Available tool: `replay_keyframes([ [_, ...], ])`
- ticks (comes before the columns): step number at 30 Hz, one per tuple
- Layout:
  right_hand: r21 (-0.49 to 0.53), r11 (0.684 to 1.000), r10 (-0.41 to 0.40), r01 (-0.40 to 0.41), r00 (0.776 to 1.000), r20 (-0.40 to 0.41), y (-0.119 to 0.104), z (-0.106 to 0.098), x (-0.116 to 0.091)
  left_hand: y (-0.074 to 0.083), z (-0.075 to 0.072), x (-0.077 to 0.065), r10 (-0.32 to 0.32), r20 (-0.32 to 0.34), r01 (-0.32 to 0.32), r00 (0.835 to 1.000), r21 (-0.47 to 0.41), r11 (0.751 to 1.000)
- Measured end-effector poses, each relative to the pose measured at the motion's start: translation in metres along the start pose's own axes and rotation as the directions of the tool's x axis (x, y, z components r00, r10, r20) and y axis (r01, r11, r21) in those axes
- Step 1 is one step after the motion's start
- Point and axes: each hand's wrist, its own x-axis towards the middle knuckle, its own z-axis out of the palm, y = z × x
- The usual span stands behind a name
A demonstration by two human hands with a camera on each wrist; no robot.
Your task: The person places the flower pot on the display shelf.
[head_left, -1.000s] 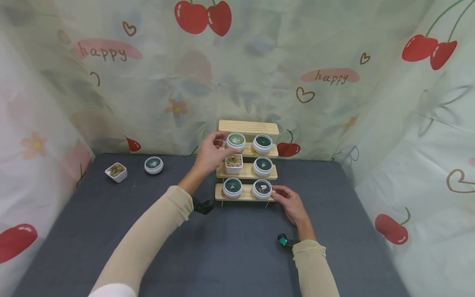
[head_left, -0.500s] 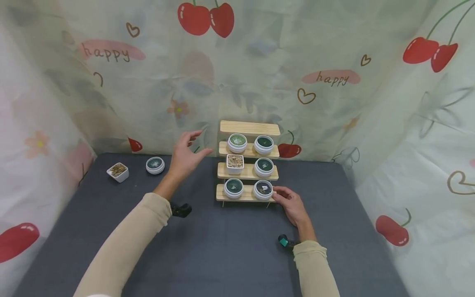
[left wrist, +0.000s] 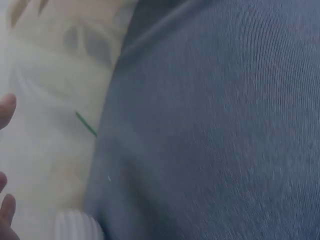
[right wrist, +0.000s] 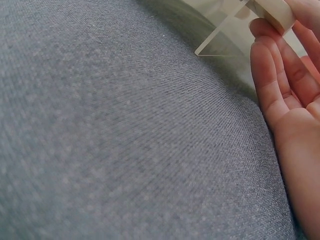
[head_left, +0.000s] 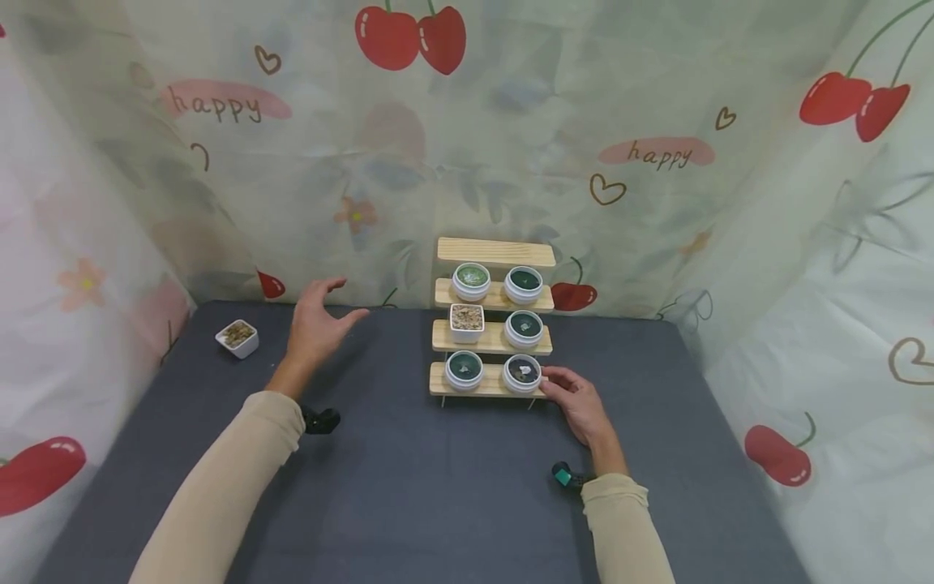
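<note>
My left hand (head_left: 317, 324) is over the left part of the table, thumb and fingers spread apart with nothing between them. It covers the spot where a round white jar with a dark green top stood; a white ribbed edge (left wrist: 77, 227) shows at the bottom of the left wrist view. My right hand (head_left: 580, 401) pinches the right end of the lowest plank (head_left: 445, 380) of a tiered wooden display stand (head_left: 496, 251). In the right wrist view, thumb and fingers hold the plank's end (right wrist: 280, 15) beside a clear support (right wrist: 220, 30).
Below the top plank, the shelves hold a light green jar (head_left: 471, 281), several dark-topped jars (head_left: 524, 328) and a square white dish (head_left: 467, 321) of dried bits. Another square dish (head_left: 237, 337) sits at far left on the dark cloth (head_left: 452, 503). A printed curtain (head_left: 511, 162) hangs behind.
My left hand has let go of the light green jar on the stand and moved left to above the other round jar. My right hand has stayed on the plank's end.
</note>
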Motion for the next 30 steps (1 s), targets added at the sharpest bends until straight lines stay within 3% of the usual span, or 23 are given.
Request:
replay_keyframes([
  [9,-0.021,1.000,0.010,-0.010,1.000,-0.007,-0.001,0.000,-0.001,-0.038,-0.006,-0.004,-0.129,-0.129,0.132,0.983,0.017,0.991],
  [19,-0.026,1.000,0.016,-0.016,1.000,0.002,-0.002,0.000,0.001,-0.061,-0.004,-0.015,-0.259,-0.211,0.241,0.942,-0.108,0.964],
  [30,-0.038,0.998,0.040,-0.040,0.999,-0.013,-0.003,-0.001,0.000,-0.071,-0.002,-0.020,-0.370,-0.168,0.356,0.914,-0.110,0.928],
])
